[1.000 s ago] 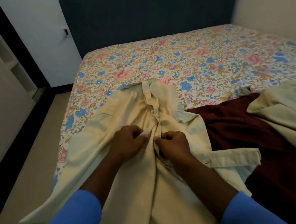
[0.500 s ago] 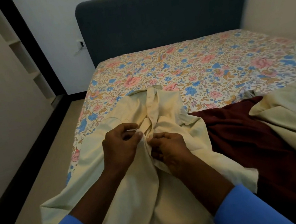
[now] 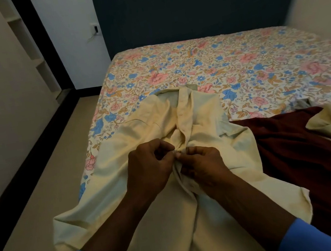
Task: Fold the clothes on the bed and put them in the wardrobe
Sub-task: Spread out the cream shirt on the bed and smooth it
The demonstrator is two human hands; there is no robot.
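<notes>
The cream button-up shirt (image 3: pixel 200 118) lies front-up on the floral bed sheet (image 3: pixel 237 65), collar toward the headboard (image 3: pixel 196 4). Left hand (image 3: pixel 147 169) and right hand (image 3: pixel 205 165) each pinch its placket mid-chest. A maroon garment (image 3: pixel 305 147) lies beside the shirt.

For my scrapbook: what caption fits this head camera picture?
Left hand and right hand pinch the button front of a cream shirt on the flowery bedsheet, beside a maroon cloth.

Item: cream cotton button-front shirt (image 3: pixel 202 119). Front placket, flatter a second ago, now bunched and lifted between hands. Left hand (image 3: pixel 150 170) and right hand (image 3: pixel 205 166): fingertips drawn closer, pinching placket together. Cream strip earlier lying across dark maroon garment (image 3: pixel 303 147) no longer visible.
</notes>
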